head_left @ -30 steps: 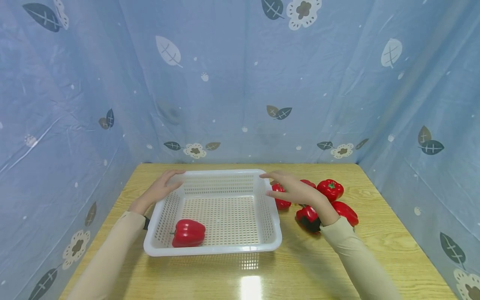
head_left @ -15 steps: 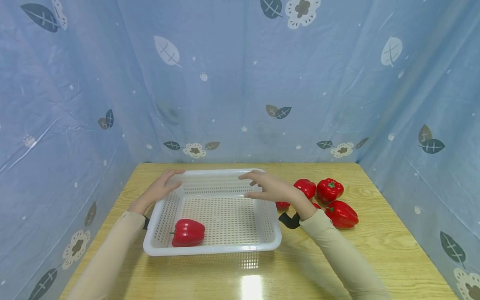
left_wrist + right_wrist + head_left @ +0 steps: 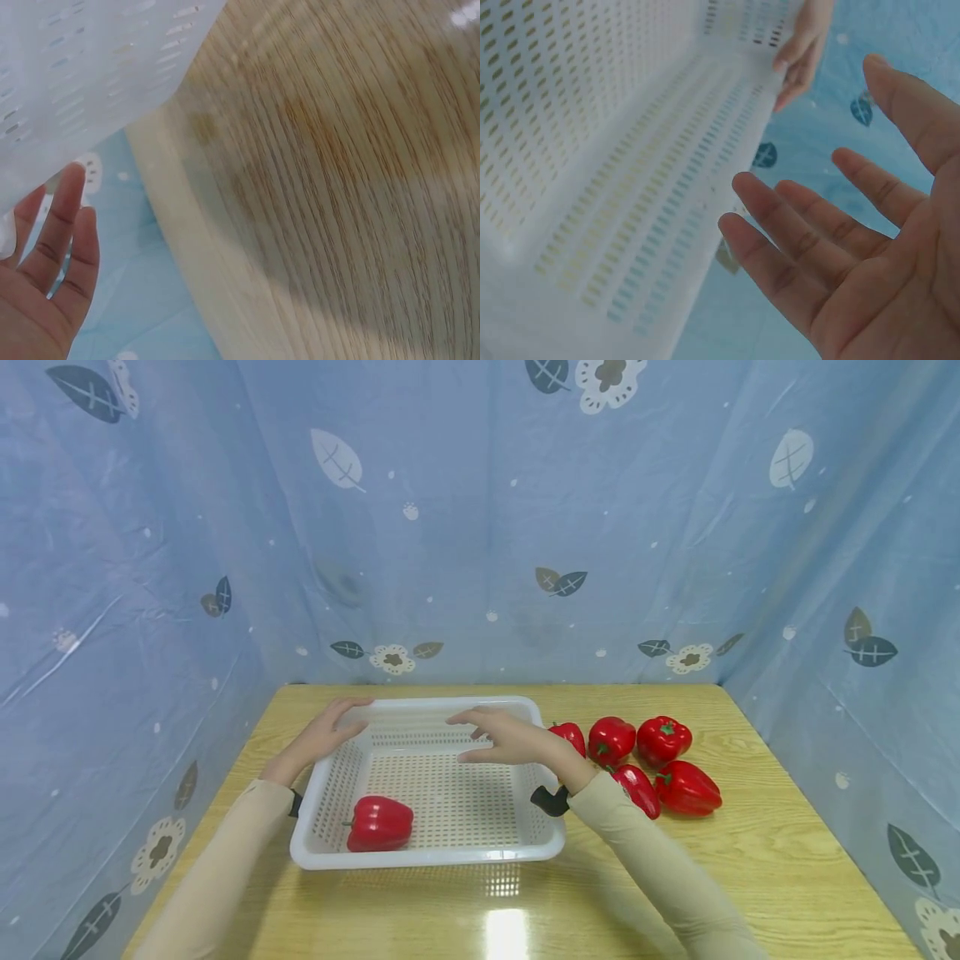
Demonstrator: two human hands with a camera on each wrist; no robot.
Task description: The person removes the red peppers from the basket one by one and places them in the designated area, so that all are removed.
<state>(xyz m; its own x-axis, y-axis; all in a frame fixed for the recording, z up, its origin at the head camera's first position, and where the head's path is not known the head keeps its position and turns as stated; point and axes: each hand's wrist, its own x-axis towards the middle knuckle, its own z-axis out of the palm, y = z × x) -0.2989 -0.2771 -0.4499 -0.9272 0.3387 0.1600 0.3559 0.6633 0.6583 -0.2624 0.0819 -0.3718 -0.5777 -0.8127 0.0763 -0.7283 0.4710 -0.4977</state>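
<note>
A white slotted plastic basket (image 3: 330,861) stands on the wooden table, with a single red bell pepper (image 3: 381,824) lying in its near left corner. My left hand (image 3: 321,739) grips the rim at the far left corner; in the left wrist view its fingers (image 3: 61,202) lie along the outside of the wall. Over the basket's right half hovers my right hand (image 3: 506,739), fingers and thumb spread apart with nothing between them. The right wrist view has its palm and fingers (image 3: 769,266) beside the slotted wall, with the left hand at the far rim.
Right of the basket several red bell peppers (image 3: 663,741) lie loosely grouped, one (image 3: 568,735) close against the basket's far right side. A blue patterned curtain (image 3: 465,543) encloses the back and both sides of the table (image 3: 757,843).
My right hand has moved left from the basket's right rim to above its inside, uncovering more of the peppers at the right. The left hand and the pepper in the basket stay put.
</note>
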